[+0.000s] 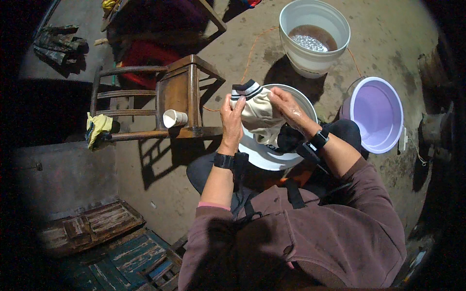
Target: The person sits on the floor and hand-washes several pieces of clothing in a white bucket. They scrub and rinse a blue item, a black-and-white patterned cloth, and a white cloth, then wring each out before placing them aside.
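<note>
Between my two hands hangs a wet-looking cream cloth garment [255, 111] with a black-and-white striped ribbed band at its top, possibly a sock. My left hand [232, 120] pinches the band's left side, thumb in front. My right hand [290, 109] grips the cloth's upper right edge. Directly below is a round white basin [260, 156], partly hidden by the garment and my right forearm. The lower end of the cloth hangs over the basin, and dark material shows beside it; I cannot tell what that is.
A white bucket [304, 60] with brownish, foamy water stands ahead. To the right is a purple bucket [378, 112]. A wooden chair [178, 94] at left carries a white cup [175, 118] lying on its side and a yellow cloth [98, 127]. Worn wooden panels [123, 254] lie lower left.
</note>
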Action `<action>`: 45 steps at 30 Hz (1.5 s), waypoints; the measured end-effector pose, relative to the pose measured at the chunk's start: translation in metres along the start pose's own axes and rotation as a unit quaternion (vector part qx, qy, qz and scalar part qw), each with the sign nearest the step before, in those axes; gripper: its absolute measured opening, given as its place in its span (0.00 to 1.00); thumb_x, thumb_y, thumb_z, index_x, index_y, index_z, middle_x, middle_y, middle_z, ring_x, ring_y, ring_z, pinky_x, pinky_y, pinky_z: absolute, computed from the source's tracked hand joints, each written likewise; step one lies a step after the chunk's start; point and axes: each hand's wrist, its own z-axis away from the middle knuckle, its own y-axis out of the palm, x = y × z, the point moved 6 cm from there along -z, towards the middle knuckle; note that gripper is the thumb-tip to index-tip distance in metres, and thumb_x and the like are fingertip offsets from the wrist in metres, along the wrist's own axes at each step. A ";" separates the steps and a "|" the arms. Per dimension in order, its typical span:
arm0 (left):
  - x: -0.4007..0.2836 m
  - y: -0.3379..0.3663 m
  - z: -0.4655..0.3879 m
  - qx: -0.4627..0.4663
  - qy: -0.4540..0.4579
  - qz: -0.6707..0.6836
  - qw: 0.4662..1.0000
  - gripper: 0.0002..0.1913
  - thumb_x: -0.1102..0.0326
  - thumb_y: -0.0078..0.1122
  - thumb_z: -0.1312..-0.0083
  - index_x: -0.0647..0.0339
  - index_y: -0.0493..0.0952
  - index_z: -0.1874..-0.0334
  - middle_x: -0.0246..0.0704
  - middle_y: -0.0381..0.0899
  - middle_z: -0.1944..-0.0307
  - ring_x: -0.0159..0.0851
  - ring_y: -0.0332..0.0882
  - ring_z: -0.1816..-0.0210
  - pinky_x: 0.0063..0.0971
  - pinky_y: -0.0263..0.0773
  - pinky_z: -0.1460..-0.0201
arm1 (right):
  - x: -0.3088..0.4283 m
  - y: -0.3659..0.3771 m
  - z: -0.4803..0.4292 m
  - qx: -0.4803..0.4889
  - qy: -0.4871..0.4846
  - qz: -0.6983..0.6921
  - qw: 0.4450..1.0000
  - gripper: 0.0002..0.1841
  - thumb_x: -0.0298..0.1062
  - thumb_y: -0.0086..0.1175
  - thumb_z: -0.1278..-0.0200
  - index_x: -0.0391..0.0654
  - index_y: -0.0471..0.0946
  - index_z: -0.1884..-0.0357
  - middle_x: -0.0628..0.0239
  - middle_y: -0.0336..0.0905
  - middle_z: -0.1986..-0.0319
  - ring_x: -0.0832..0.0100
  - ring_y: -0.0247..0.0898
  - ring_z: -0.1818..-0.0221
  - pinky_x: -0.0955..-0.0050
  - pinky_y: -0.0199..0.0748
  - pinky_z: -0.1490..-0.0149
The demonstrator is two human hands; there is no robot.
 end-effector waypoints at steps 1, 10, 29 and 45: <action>-0.013 0.004 0.002 -0.044 0.039 -0.052 0.997 0.08 0.68 0.59 0.33 0.62 0.71 0.58 0.32 0.76 0.64 0.30 0.73 0.61 0.26 0.70 0.54 | -0.009 -0.004 -0.001 -0.021 0.028 -0.060 0.998 0.15 0.46 0.47 0.25 0.45 0.76 0.59 0.76 0.73 0.68 0.81 0.67 0.67 0.79 0.66 0.63; 0.012 0.082 -0.006 -0.095 0.099 -0.312 0.940 0.19 0.57 0.54 0.31 0.68 0.71 0.72 0.52 0.74 0.77 0.57 0.72 0.74 0.45 0.65 0.69 | -0.085 -0.014 0.012 -0.276 0.219 -0.115 0.929 0.30 0.53 0.36 0.26 0.33 0.78 0.57 0.62 0.80 0.62 0.64 0.71 0.64 0.64 0.68 0.58; 0.065 -0.005 0.017 0.007 -0.016 0.042 0.999 0.18 0.52 0.49 0.25 0.61 0.67 0.47 0.32 0.71 0.56 0.32 0.70 0.56 0.26 0.68 0.50 | 0.015 0.014 0.006 -0.122 -0.214 0.281 0.927 0.12 0.40 0.51 0.31 0.39 0.73 0.63 0.64 0.71 0.72 0.66 0.70 0.68 0.66 0.69 0.63; 0.028 -0.017 0.007 0.098 -0.101 0.268 0.953 0.18 0.69 0.47 0.27 0.64 0.69 0.36 0.34 0.75 0.42 0.34 0.73 0.41 0.32 0.66 0.34 | 0.007 0.007 -0.009 0.035 -0.069 0.039 0.996 0.15 0.46 0.52 0.29 0.42 0.74 0.57 0.74 0.72 0.66 0.81 0.68 0.62 0.78 0.66 0.59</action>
